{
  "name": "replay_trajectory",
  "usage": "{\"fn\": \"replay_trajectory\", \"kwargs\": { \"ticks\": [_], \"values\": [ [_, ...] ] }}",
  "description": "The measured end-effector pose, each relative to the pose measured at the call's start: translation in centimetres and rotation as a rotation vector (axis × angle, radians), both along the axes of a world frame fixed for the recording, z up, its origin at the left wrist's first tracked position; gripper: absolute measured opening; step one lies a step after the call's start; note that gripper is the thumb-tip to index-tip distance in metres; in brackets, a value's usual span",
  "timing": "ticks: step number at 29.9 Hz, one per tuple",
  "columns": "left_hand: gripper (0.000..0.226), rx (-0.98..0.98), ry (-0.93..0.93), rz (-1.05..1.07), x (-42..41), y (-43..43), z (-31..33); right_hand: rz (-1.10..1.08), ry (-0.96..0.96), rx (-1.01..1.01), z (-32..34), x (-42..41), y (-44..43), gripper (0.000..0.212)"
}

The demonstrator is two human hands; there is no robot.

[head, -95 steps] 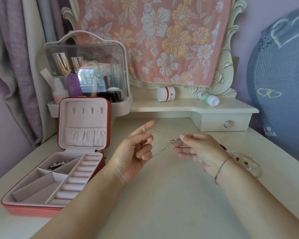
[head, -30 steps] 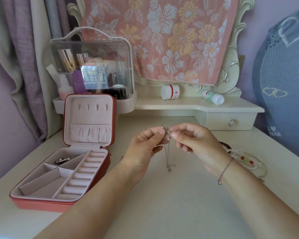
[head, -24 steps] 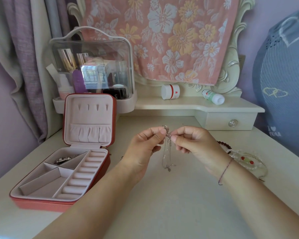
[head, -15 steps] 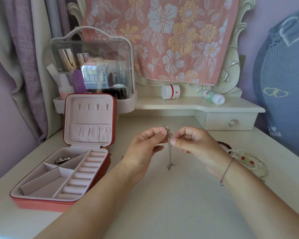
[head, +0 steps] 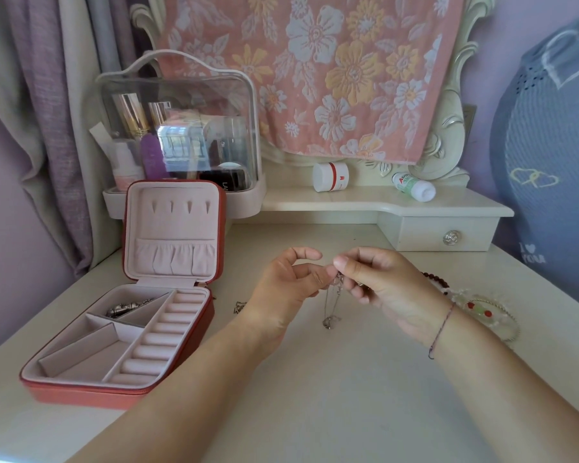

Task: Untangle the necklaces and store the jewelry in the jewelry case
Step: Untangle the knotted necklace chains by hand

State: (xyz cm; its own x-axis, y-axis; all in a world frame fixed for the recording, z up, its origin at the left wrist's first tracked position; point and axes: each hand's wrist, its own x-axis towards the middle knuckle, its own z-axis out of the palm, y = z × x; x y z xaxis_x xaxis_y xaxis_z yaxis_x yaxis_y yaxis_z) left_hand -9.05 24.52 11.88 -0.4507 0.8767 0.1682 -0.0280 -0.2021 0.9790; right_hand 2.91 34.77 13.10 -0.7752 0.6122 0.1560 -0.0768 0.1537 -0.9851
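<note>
2 hands meet mid-air: R hand (head: 383, 284) pinches necklace (head: 330, 320); L hand (head: 286, 287) curled, grip unclear.

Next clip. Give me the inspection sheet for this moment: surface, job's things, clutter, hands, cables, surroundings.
Surface: cream table with a raised shelf at the back.
Job's things: jewelry case open at left, a silver piece in its back compartment; necklace dangling from the hands; bracelets lying at right; small metal bit beside the case.
Clutter: clear cosmetics box behind the case; jar and bottle lying on the shelf.
Hands: right hand pinches the necklace's top; left hand has fingertips at it, thumb lifted, grip unclear.
Cables: nothing seen.
Surroundings: flowered towel, curtain, blue cushion.
</note>
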Motion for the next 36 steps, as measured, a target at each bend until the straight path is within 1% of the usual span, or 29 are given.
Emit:
{"fn": "replay_trajectory", "kwargs": {
  "ticks": [4, 6, 12, 16, 20, 25, 29, 33, 36],
  "values": [
    [0.035, 0.003, -0.021, -0.004, -0.29, 0.1, -0.21, 0.04, -0.014, -0.139, -0.01, 0.04, 0.02, 0.012],
    [0.032, 0.003, -0.024, -0.009, -0.36, 0.1, -0.32, 0.069, -0.031, -0.164, -0.04, 0.13, 0.07, 0.013],
    [0.033, -0.004, -0.006, -0.038, -0.32, 0.05, -0.41, 0.014, -0.059, -0.043, 0.03, 0.18, 0.25, 0.008],
    [0.026, -0.049, -0.015, -0.048, -0.35, 0.02, -0.32, -0.012, -0.009, -0.035, 0.17, 0.14, 0.14, 0.008],
    [0.019, -0.076, -0.003, -0.083, -0.16, -0.01, -0.21, -0.086, 0.057, -0.032, 0.22, 0.08, 0.19, 0.006],
    [0.009, -0.079, -0.104, -0.086, -0.19, -0.1, 0.05, -0.164, 0.105, -0.027, 0.29, -0.08, 0.3, 0.009],
    [0.008, -0.08, -0.168, -0.122, -0.03, -0.13, 0.34, -0.141, 0.103, -0.013, 0.34, -0.01, 0.24, 0.01],
    [0.013, -0.092, -0.27, -0.137, 0.02, -0.08, 0.52, -0.054, 0.056, 0.011, 0.34, 0.07, -0.02, 0.011],
    [0.015, -0.096, -0.26, -0.155, 0.1, -0.07, 0.46, -0.03, 0.055, 0.025, 0.39, 0.12, -0.14, 0.01]
  ]
}}
